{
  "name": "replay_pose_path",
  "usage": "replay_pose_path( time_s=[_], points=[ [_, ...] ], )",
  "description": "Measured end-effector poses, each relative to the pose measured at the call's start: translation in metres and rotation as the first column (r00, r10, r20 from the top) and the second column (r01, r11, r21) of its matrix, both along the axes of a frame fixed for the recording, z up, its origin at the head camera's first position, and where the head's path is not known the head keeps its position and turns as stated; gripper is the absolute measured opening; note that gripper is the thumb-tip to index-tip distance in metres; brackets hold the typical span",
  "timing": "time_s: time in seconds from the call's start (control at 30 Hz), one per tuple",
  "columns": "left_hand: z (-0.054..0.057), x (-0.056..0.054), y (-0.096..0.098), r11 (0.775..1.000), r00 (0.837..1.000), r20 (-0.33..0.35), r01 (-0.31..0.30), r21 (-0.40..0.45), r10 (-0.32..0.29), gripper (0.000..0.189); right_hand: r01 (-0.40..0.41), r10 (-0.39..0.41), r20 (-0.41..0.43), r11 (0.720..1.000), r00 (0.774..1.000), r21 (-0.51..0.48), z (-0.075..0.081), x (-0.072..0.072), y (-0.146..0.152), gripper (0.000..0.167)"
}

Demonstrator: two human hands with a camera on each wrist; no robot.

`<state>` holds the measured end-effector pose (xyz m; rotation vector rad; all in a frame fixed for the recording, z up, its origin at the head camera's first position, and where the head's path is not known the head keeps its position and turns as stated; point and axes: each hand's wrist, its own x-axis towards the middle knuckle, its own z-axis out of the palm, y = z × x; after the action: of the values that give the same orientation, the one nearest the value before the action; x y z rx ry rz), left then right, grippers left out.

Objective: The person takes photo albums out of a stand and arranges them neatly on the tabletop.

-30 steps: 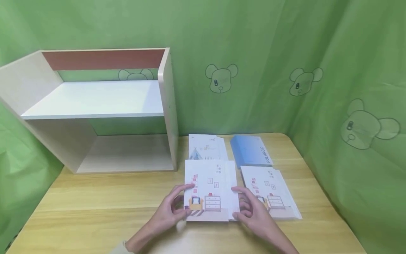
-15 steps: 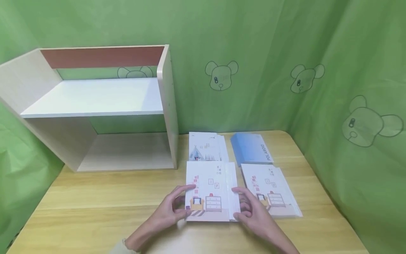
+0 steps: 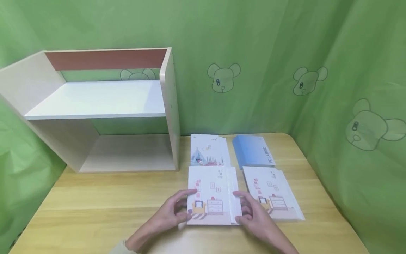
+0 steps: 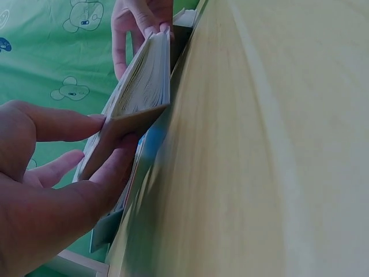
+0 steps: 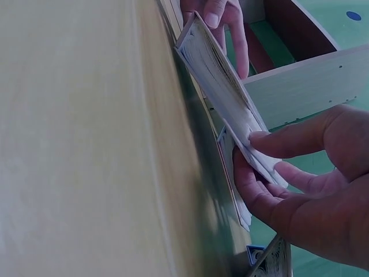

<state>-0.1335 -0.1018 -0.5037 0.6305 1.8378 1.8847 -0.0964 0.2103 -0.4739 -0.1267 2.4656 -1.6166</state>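
Both hands hold a white book (image 3: 210, 194) with a printed armchair and chest of drawers on its cover. My left hand (image 3: 171, 211) pinches its spine side, thumb on one face and fingers on the other in the left wrist view. At the opposite edge, my right hand (image 3: 255, 213) grips the cover and pages between thumb and fingers. The page block (image 4: 144, 81) shows from the side, raised off the table. Directly behind it lies another white book (image 3: 207, 150) with a tent picture, partly covered in the head view.
To the right lies a similar armchair-print book (image 3: 269, 194). A blue book (image 3: 252, 151) lettered POLAROID is behind that one. A two-level wooden shelf (image 3: 95, 100) stands at the left on the wooden table (image 3: 111, 194). Green curtain (image 3: 260, 42) with mouse-like drawings hangs behind.
The held book has come slightly toward the person, together with both hands, so more of the tent-print book shows behind it. The hold itself looks the same.
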Motion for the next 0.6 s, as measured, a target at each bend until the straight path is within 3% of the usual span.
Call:
replay_pose_path(
  time_s=[0.6],
  points=[
    [0.0016,0.0017,-0.0016,0.999,0.999,0.042,0.025,-0.038,-0.024,0.074,-0.040,0.040,-0.016,0.999,0.999,0.035,-0.0040,0.0065,0.0000,0.072]
  ],
)
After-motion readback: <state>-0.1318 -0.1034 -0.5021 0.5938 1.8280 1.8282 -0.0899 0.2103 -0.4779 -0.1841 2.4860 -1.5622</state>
